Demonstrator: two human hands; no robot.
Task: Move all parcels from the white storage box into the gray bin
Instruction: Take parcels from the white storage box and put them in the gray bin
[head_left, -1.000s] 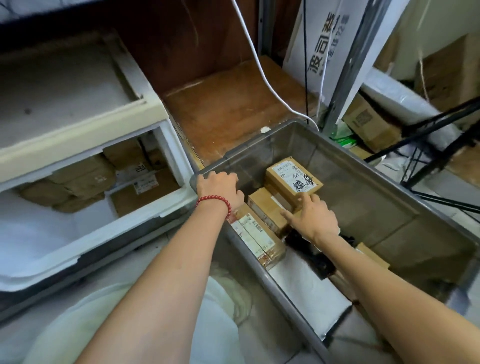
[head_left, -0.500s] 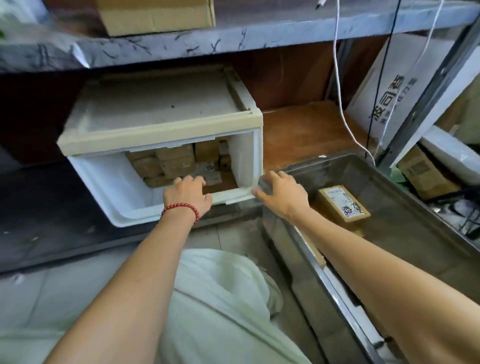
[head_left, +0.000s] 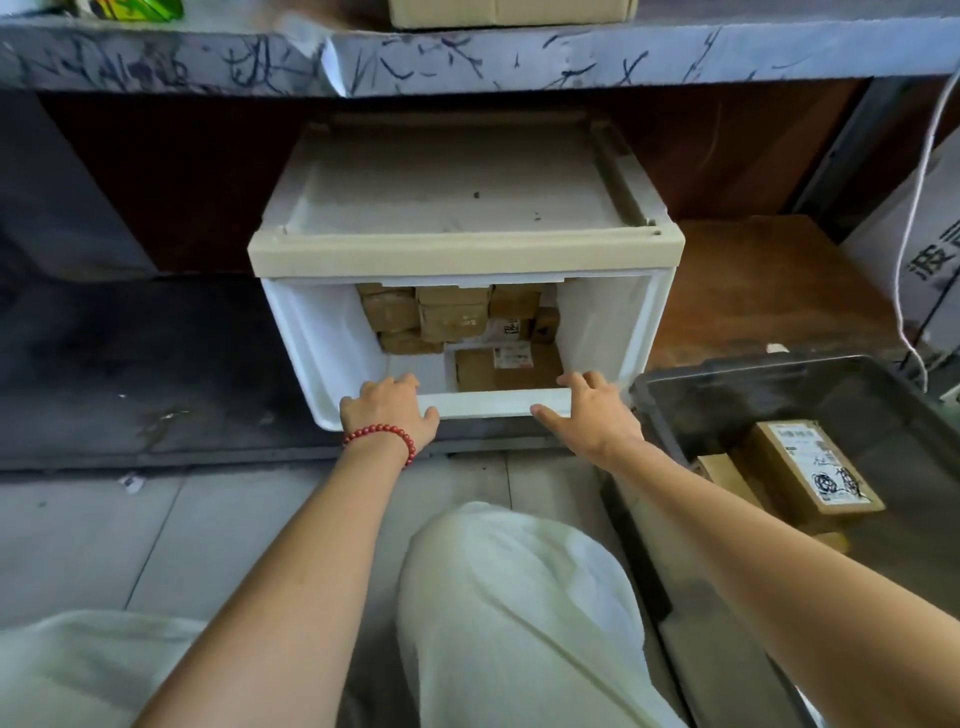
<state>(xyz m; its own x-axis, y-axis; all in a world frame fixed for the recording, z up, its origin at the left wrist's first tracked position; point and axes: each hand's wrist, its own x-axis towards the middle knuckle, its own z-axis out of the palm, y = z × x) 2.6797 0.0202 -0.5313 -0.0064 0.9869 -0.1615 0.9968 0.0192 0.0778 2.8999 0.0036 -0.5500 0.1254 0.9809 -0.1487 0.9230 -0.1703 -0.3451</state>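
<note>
Under the scribbled marble shelf (head_left: 467, 60) we face the white storage box (head_left: 462, 253), its beige top closed and its front open toward us. Brown cardboard parcels (head_left: 447, 317) are stacked in rows against its back wall, and one flat parcel (head_left: 480, 370) with a printed label lies on the box floor nearer the front, toward the right. Our left hand (head_left: 387, 410), with a red bead bracelet (head_left: 382, 429) at the wrist, grips the low front lip of the box, fingers hooked over it and thumb against its face. Our right hand (head_left: 592, 415) holds the same lip farther right, fingers curled over the edge and thumb stretched along the front. Neither hand touches a parcel. Just beside the box on the right stands the gray bin (head_left: 779, 366) on the floor. It holds a labelled parcel (head_left: 815, 467) marked with a black scrawl, and a plain brown parcel (head_left: 722, 474) touching its left side. Our knee in white trousers (head_left: 519, 597) sits between our arms.
</note>
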